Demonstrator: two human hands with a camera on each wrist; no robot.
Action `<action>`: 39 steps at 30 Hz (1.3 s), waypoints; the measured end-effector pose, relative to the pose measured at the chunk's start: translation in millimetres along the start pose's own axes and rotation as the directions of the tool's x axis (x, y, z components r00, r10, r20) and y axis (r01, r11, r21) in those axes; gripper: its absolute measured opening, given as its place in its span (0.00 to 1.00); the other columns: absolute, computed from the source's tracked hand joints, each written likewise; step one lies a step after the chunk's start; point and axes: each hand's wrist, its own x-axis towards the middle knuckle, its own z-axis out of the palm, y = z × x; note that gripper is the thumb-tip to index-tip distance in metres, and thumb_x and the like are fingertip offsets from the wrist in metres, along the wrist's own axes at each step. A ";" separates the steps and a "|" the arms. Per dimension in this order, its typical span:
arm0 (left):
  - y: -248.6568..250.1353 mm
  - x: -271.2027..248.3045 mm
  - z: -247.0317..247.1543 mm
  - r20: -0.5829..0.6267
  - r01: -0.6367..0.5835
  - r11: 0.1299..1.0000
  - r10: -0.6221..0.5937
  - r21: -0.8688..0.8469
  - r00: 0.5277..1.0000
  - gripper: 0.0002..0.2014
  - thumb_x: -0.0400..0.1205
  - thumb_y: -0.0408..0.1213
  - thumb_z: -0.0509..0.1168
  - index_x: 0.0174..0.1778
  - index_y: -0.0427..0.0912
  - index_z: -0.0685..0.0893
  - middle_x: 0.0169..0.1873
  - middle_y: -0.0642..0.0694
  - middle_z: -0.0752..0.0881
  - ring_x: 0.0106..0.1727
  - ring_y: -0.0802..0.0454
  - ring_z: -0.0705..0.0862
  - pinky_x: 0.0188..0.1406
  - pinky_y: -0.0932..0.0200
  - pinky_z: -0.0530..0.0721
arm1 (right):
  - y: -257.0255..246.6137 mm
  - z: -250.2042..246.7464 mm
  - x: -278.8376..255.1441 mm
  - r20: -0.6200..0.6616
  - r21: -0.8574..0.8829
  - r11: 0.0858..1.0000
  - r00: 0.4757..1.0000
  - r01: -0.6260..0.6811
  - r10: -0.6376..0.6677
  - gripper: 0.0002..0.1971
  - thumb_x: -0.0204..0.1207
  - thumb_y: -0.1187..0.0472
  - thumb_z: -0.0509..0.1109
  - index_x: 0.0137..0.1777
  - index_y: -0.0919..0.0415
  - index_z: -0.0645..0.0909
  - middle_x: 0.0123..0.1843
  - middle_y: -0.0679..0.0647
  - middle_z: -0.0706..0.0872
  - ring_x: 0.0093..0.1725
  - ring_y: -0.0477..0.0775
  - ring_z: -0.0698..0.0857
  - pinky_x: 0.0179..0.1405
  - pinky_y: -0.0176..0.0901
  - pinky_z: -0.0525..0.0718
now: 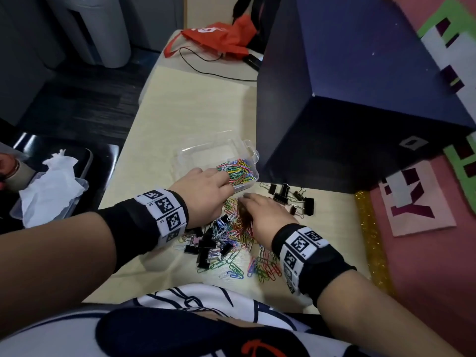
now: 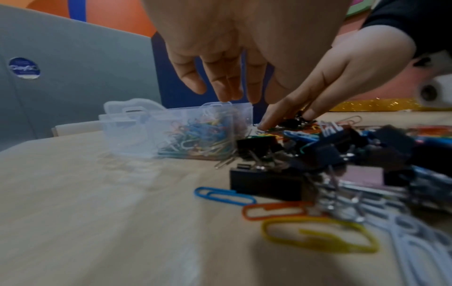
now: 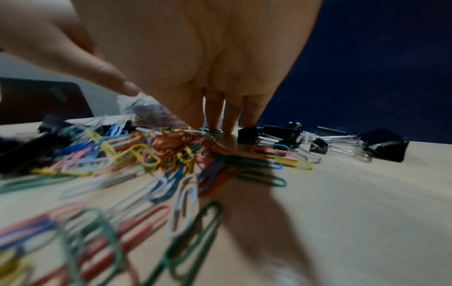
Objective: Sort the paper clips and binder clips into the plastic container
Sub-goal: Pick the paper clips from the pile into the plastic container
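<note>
On a pale wooden bench [image 1: 180, 112], the left hand [image 1: 206, 191] hovers with fingers loosely spread over a clear plastic container [image 1: 206, 153] holding coloured paper clips. Just right, the right hand [image 1: 265, 215] presses straight fingers down on a loose heap of paper clips [image 1: 239, 243]; black binder clips [image 1: 291, 198] lie farther right.

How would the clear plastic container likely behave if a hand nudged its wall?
The plastic container would probably slide rather than tip: it sits low and wide on the smooth table. Its thin clear walls look light, with only paper clips weighing one compartment.
</note>
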 end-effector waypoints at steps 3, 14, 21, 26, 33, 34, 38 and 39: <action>2.9 0.5 1.1 0.040 -0.029 0.999 0.031 -0.033 0.999 0.10 0.66 0.38 0.72 0.42 0.41 0.85 0.37 0.43 0.82 0.39 0.39 0.82 0.35 0.49 0.85 | 0.4 -0.3 -6.9 -0.010 -0.071 0.997 1.000 -0.010 0.010 0.29 0.73 0.67 0.63 0.75 0.50 0.70 0.73 0.51 0.71 0.72 0.58 0.71 0.72 0.49 0.70; -3.5 -6.3 -9.0 0.194 0.223 0.975 -0.216 -0.014 0.957 0.14 0.82 0.35 0.61 0.63 0.48 0.75 0.55 0.47 0.81 0.55 0.45 0.80 0.48 0.51 0.79 | -23.7 -9.0 2.6 -0.020 -0.083 0.981 0.984 0.175 -0.177 0.31 0.75 0.69 0.59 0.79 0.52 0.64 0.79 0.51 0.66 0.76 0.58 0.68 0.73 0.53 0.70; -5.5 -4.6 -11.3 0.245 0.306 0.952 -0.291 -0.025 0.925 0.15 0.79 0.32 0.64 0.60 0.48 0.76 0.54 0.47 0.81 0.54 0.44 0.81 0.48 0.49 0.83 | -18.1 1.4 -1.0 0.011 -0.110 0.975 0.981 0.194 -0.194 0.30 0.75 0.69 0.61 0.78 0.55 0.65 0.78 0.52 0.66 0.75 0.59 0.67 0.72 0.53 0.70; 7.0 -4.1 -11.0 0.237 0.184 0.981 -0.167 -0.055 0.957 0.11 0.83 0.42 0.57 0.60 0.48 0.78 0.56 0.47 0.78 0.58 0.44 0.79 0.50 0.51 0.81 | 3.7 11.2 -23.4 -0.055 -0.090 0.990 0.992 0.108 -0.113 0.28 0.72 0.71 0.61 0.73 0.54 0.72 0.70 0.51 0.73 0.68 0.58 0.73 0.65 0.49 0.76; 31.4 0.0 -3.2 0.420 -0.001 0.998 0.025 -0.056 0.907 0.19 0.79 0.56 0.61 0.62 0.51 0.78 0.57 0.50 0.79 0.61 0.48 0.79 0.50 0.52 0.83 | 9.6 7.2 -27.6 -0.129 0.057 0.998 0.991 -0.009 0.016 0.24 0.71 0.72 0.63 0.65 0.50 0.77 0.64 0.51 0.74 0.67 0.56 0.73 0.64 0.49 0.77; 32.6 0.8 -1.9 0.427 -0.001 0.999 0.022 -0.049 0.904 0.21 0.78 0.59 0.62 0.62 0.51 0.78 0.56 0.50 0.79 0.60 0.47 0.79 0.50 0.51 0.83 | 8.9 6.1 -26.0 -0.144 0.089 0.996 0.989 -0.023 0.035 0.25 0.70 0.73 0.62 0.66 0.51 0.76 0.66 0.51 0.73 0.68 0.56 0.72 0.66 0.50 0.77; 37.2 1.8 1.1 0.460 -0.029 1.000 0.027 -0.004 0.887 0.24 0.75 0.61 0.64 0.60 0.49 0.78 0.54 0.48 0.80 0.58 0.44 0.80 0.51 0.49 0.83 | 7.1 3.9 -23.3 -0.007 0.075 0.996 0.999 -0.038 0.039 0.37 0.70 0.75 0.61 0.80 0.55 0.60 0.85 0.50 0.55 0.81 0.57 0.59 0.80 0.51 0.61; 38.3 2.0 1.3 0.465 -0.038 0.999 0.031 0.005 0.885 0.24 0.75 0.60 0.64 0.60 0.49 0.78 0.53 0.47 0.80 0.57 0.44 0.80 0.51 0.49 0.83 | 6.5 3.9 -24.1 0.015 0.036 0.999 0.999 -0.037 0.036 0.37 0.71 0.74 0.61 0.80 0.54 0.60 0.86 0.50 0.53 0.82 0.57 0.57 0.81 0.52 0.58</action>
